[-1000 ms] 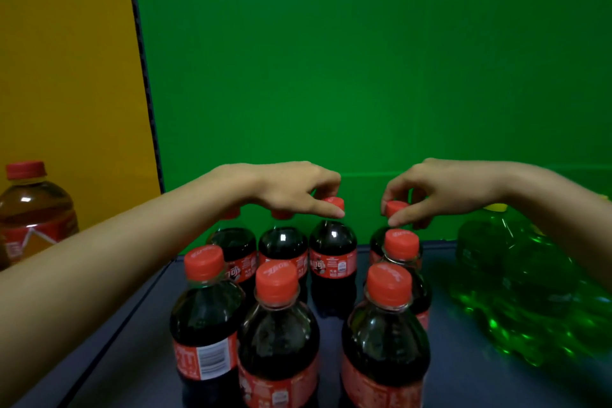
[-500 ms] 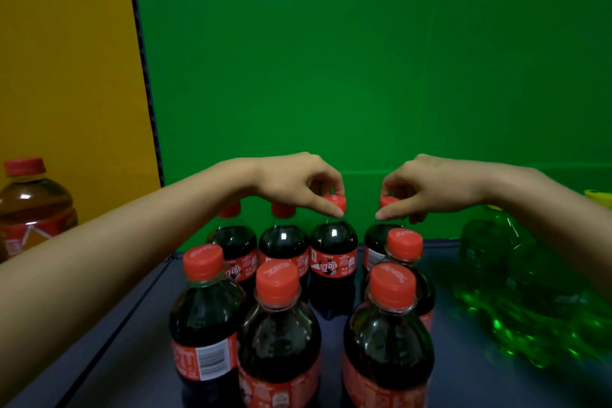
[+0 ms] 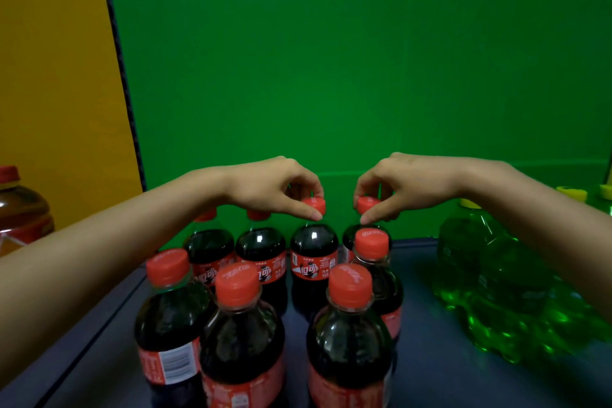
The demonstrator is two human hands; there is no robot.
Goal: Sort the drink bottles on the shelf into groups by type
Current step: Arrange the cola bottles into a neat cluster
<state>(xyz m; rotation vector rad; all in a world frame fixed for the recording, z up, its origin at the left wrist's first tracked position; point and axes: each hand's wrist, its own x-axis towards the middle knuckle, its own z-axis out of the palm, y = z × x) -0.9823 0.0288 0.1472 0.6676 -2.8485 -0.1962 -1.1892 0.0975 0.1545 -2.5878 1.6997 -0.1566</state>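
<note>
Red screw caps top a cluster of eight dark cola bottles with red labels. They stand upright and close together on the dark blue-grey shelf, four in a back row and four nearer the camera.

The left hand reaches in from the left above the back row. Its thumb and forefinger pinch the red cap of the third back-row cola bottle, and the other fingers curl behind.

The right hand comes in from the right. Between thumb and forefinger it pinches the red cap of the fourth back-row cola bottle, whose body is mostly hidden behind a nearer bottle. The two pinched bottles stand just beside each other, at the right end of the back row.

To the right, apart from the colas, a group of clear green plastic bottles with yellow caps stands partly behind the right forearm. At the far left edge, an amber drink bottle with a red cap stands in front of a yellow panel. A green back panel rises behind the colas.
</note>
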